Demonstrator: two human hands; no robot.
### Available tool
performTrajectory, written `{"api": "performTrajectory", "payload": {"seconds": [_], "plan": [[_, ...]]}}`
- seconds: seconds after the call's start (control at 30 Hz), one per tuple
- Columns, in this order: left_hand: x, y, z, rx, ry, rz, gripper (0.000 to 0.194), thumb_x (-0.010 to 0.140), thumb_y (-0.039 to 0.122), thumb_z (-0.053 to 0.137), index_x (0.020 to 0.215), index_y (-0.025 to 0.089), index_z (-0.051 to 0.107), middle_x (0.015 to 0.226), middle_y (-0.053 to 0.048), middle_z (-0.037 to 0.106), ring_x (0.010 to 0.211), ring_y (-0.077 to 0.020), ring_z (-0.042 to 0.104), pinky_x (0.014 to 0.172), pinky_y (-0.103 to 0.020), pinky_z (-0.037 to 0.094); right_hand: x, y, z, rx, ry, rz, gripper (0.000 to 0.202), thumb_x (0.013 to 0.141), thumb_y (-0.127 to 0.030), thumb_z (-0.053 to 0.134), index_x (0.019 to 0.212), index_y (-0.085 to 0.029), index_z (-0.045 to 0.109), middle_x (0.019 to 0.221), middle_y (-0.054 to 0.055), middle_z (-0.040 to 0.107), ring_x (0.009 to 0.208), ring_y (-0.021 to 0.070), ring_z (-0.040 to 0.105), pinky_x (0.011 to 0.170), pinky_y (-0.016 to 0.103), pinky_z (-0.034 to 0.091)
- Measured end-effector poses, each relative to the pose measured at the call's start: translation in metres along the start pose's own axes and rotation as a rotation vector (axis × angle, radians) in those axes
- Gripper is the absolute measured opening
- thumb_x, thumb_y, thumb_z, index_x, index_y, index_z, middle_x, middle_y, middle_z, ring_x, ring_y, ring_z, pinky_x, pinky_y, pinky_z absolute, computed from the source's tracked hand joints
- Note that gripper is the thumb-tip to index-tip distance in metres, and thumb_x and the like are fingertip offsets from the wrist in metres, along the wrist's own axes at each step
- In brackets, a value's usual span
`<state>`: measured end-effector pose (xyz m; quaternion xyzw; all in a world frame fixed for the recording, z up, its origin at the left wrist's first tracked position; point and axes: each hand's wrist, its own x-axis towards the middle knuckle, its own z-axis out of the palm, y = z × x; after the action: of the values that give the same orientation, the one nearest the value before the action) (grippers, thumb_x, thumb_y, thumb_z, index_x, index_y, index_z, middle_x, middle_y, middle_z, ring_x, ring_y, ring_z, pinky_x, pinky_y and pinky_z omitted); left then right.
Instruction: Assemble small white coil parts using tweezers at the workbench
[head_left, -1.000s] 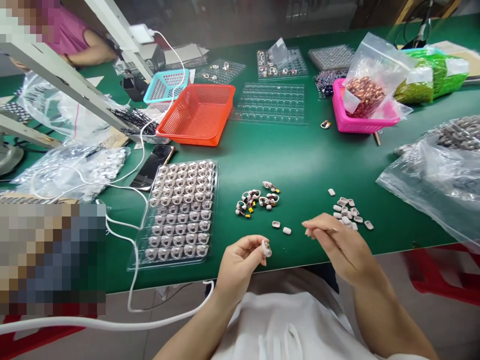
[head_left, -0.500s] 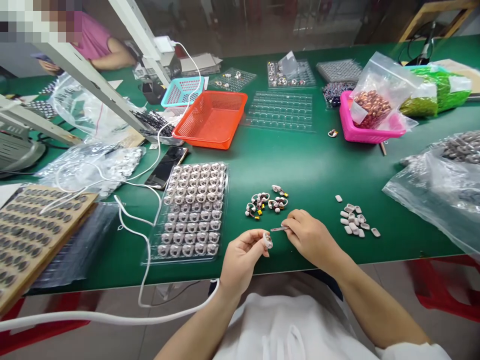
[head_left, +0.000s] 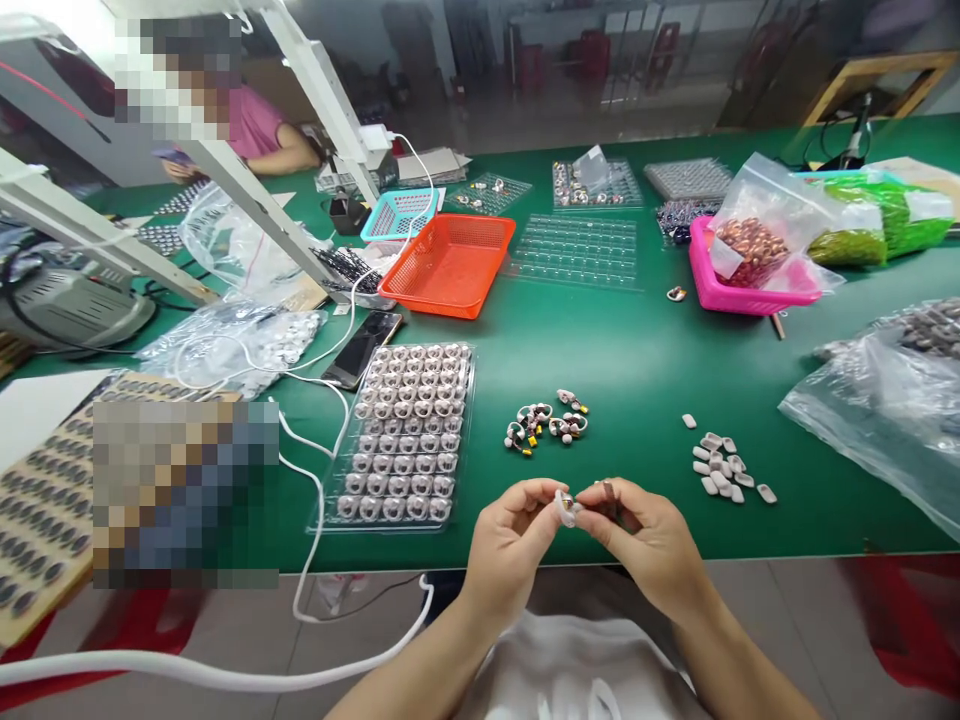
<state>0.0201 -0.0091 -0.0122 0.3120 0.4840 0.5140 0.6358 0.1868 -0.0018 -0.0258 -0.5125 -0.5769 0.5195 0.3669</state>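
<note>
My left hand [head_left: 514,535] pinches a small white curved earphone piece [head_left: 566,508] between thumb and forefinger, above the table's near edge. From the other side, the thumb and forefinger of my right hand [head_left: 645,530] press against the same piece. Tweezers [head_left: 609,492], partly hidden, are tucked among the right fingers. Just beyond lie several white curved earphone pieces [head_left: 536,415] with dark wires and yellow tabs. To the right is a loose pile of small pale oval caps [head_left: 720,468]. A clear tray [head_left: 466,440] filled with rows of pale shells lies to the left.
An orange basket [head_left: 450,275], a turquoise basket [head_left: 397,215] and a clear tray [head_left: 577,250] stand farther back. A pink basket [head_left: 739,295] holds a bag of copper-coloured parts. White cable [head_left: 304,560] loops beside a phone [head_left: 365,350]. Another person [head_left: 262,130] sits at the far left.
My right hand has come left to meet the left hand at the earphone piece. The tweezers, earlier pointing out from the right fingertips, are now drawn back among the fingers. The view has shifted.
</note>
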Motion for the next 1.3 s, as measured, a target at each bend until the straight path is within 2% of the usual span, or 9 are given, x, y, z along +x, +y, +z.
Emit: {"api": "performTrajectory", "payload": {"seconds": [0.1,0.2,0.3,0.53,0.9,1.3], "plan": [[0.001,-0.005,-0.005,-0.080,-0.057,-0.070,0.017,0.077,0.030,0.081,0.086,0.016,0.077,0.076,-0.002,0.072,0.071,-0.0129,0.064,0.073,-0.023,0.052,-0.004,0.003,0.002,0.103,-0.001,-0.010,0.018,0.087,-0.037,0.072,0.085,-0.019,0.069,0.079,0.002,0.069,0.073,0.0168,0.064,0.065,0.026,0.052],[0.000,-0.008,-0.009,-0.132,-0.093,-0.124,0.017,0.077,0.029,0.081,0.087,0.015,0.077,0.076,-0.002,0.072,0.069,-0.0116,0.063,0.071,-0.022,0.051,-0.006,0.004,0.003,0.214,-0.031,-0.101,0.011,0.089,-0.030,0.070,0.088,-0.020,0.069,0.083,0.003,0.070,0.077,0.0181,0.067,0.068,0.027,0.053],[-0.001,-0.007,-0.010,-0.106,-0.090,-0.118,0.018,0.077,0.030,0.082,0.086,0.015,0.077,0.076,-0.003,0.071,0.068,-0.0114,0.062,0.070,-0.022,0.050,-0.006,0.003,0.001,0.261,-0.027,-0.180,0.006,0.090,-0.025,0.069,0.093,-0.021,0.071,0.085,0.004,0.069,0.077,0.0178,0.066,0.068,0.028,0.054],[-0.007,0.003,-0.004,0.031,-0.020,-0.099,0.025,0.072,0.036,0.084,0.084,0.015,0.077,0.076,-0.004,0.072,0.070,-0.0148,0.063,0.068,-0.024,0.052,0.002,-0.001,0.002,0.315,-0.053,-0.246,0.011,0.089,-0.018,0.070,0.096,-0.023,0.076,0.083,0.004,0.070,0.077,0.0165,0.065,0.067,0.027,0.053],[-0.011,0.000,-0.011,0.293,0.000,0.152,0.011,0.081,0.024,0.076,0.089,0.019,0.081,0.084,-0.007,0.074,0.076,-0.0186,0.068,0.069,-0.026,0.055,0.002,0.001,0.007,0.374,-0.024,-0.263,0.014,0.085,-0.015,0.074,0.094,-0.026,0.079,0.076,0.002,0.071,0.071,0.0155,0.063,0.062,0.028,0.052],[-0.016,0.005,-0.012,0.422,-0.014,0.316,0.020,0.083,0.016,0.073,0.098,0.026,0.083,0.081,-0.006,0.075,0.072,-0.0171,0.066,0.066,-0.024,0.053,0.004,-0.003,0.007,0.439,-0.028,-0.151,0.005,0.081,-0.025,0.079,0.085,-0.021,0.078,0.074,0.002,0.069,0.068,0.0148,0.063,0.059,0.026,0.051]]}}
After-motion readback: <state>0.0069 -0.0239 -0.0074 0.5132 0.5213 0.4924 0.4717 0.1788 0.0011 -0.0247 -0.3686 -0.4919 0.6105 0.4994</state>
